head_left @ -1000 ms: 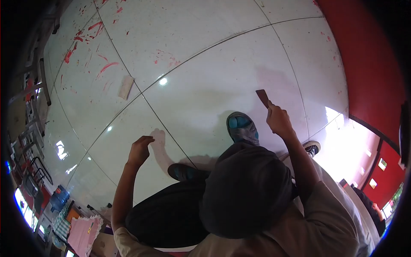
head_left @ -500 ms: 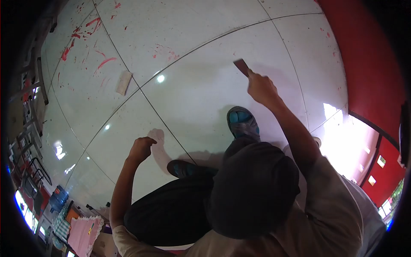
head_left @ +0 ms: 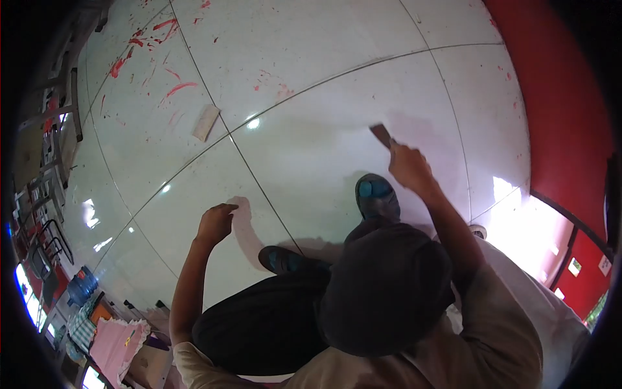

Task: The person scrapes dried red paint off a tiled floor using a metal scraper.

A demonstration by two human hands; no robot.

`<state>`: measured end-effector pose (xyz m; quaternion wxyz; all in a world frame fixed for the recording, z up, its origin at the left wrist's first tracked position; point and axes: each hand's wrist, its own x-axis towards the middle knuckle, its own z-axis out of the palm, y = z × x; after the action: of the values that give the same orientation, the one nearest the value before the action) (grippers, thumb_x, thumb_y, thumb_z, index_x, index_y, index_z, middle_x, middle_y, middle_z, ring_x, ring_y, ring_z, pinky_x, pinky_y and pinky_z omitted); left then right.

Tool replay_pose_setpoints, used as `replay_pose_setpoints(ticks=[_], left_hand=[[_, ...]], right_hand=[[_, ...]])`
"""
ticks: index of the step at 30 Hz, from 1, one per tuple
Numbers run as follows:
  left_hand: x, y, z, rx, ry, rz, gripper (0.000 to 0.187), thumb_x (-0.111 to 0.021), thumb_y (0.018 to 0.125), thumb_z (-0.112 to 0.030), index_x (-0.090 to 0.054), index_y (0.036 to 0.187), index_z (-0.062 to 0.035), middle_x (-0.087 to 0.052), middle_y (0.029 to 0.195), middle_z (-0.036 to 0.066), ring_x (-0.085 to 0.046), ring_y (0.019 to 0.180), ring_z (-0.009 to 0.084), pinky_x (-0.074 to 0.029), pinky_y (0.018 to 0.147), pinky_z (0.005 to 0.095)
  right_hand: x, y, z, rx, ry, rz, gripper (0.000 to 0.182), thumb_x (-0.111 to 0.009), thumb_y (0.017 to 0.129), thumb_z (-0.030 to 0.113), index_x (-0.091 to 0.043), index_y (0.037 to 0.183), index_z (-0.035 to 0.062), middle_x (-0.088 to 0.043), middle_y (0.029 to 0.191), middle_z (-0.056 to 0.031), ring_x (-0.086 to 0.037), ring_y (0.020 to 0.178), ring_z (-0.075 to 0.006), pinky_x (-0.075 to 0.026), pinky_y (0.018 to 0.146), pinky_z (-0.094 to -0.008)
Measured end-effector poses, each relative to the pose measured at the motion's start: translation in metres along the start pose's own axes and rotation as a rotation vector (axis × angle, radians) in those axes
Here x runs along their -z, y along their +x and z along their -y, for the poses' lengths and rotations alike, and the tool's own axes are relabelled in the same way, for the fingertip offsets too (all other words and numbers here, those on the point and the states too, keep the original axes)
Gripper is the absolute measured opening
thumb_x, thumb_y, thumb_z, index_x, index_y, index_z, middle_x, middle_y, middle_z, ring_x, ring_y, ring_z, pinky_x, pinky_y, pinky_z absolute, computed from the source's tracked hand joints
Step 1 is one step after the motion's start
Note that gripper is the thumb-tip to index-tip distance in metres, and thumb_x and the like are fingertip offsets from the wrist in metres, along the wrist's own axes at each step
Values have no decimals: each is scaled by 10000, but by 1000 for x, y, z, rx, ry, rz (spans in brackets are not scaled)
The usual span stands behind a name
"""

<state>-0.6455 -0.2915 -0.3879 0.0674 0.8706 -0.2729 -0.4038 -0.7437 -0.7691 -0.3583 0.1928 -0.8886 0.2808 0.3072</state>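
Head view, looking down on a person crouched on a white tiled floor [head_left: 311, 58]. The right hand [head_left: 409, 170], at about 2 o'clock from the middle of the picture, is clenched around the handle of a scraper [head_left: 381, 135]. The scraper's flat brown blade sticks out of the top of the fist and its long axis runs toward 11 o'clock, up and slightly left, with the blade edge on or just above the tile; which of the two cannot be told. The left hand [head_left: 216, 222], at about 8 o'clock, holds nothing: its fingers are curled and its fingertips rest on the floor beside its own shadow. A blue-toed shoe [head_left: 377, 197] sits just beside the right hand, toward 7 o'clock from it. A small pale block [head_left: 206, 122] lies on the floor at 10 o'clock, well apart from both hands, near red paint streaks [head_left: 181, 87].
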Motion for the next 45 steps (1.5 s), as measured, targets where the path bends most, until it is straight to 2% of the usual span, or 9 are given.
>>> replay_pose_setpoints(ticks=[6,11,24,32,34,38,41,44,45], left_hand=[[11,8,5,-29,-51,-47,311,-627,818,-112,-618,1124,-63,-567,1210,116,-561,1101,303,-485,910,403],[18,-21,19,79,-148,-226,377,-650,825,-162,-576,1178,-50,-529,1270,152,-494,1188,338,-436,973,422],[-89,-6,140,1407,-295,-923,718,-449,932,-428,-240,1446,27,-171,1509,274,-101,1398,465,-114,1082,639],[-15,60,77,-441,-559,-790,617,-540,899,-372,-363,1407,-69,-302,1479,190,-266,1379,350,-170,1086,622],[-17,48,118,95,-363,-468,639,-538,903,-355,-337,1410,-21,-267,1484,232,-244,1379,391,-173,1075,624],[-64,-17,173,1487,-453,-1075,735,-518,899,-408,-274,1424,45,-172,1501,293,-104,1395,478,-87,1087,626],[-63,10,141,1022,-253,-940,821,-525,867,-486,-235,1452,11,-178,1510,266,-86,1402,466,-38,1087,645],[-36,27,92,-280,-318,-591,724,-586,850,-458,-362,1415,-65,-258,1501,204,-170,1404,396,-82,1113,606],[-48,12,99,-104,-368,-722,694,-578,862,-440,-360,1421,-92,-266,1503,181,-179,1403,386,-88,1115,604]], right_hand=[[48,47,27,-9,95,-22,247,-453,811,115,-602,975,4,-661,761,-219,-667,744,-387,-531,706,-484],[-12,15,-25,110,-276,106,349,-449,828,106,-553,1144,2,-633,1013,-257,-627,949,-403,-485,843,-517],[-25,1,171,356,350,158,398,-462,955,195,-499,1347,135,-522,582,-70,-499,412,-148,-469,413,-308],[40,-95,302,401,399,198,434,-392,972,175,-403,1401,107,-468,632,-27,-415,455,-81,-383,363,-232],[63,-116,357,546,423,132,442,-408,991,233,-388,1415,108,-442,643,-5,-371,455,-55,-348,370,-210],[39,-89,391,582,409,153,458,-438,974,269,-407,1403,111,-478,638,-10,-433,492,-75,-405,439,-240],[-14,-27,370,566,262,181,498,-517,954,353,-432,1380,109,-488,630,1,-463,511,-71,-405,452,-244],[-38,-18,369,514,225,371,460,-527,949,292,-463,1347,68,-484,614,9,-455,508,-68,-402,462,-241],[-39,-18,376,583,171,374,457,-527,947,280,-464,1344,62,-484,611,9,-455,508,-68,-400,463,-239]])
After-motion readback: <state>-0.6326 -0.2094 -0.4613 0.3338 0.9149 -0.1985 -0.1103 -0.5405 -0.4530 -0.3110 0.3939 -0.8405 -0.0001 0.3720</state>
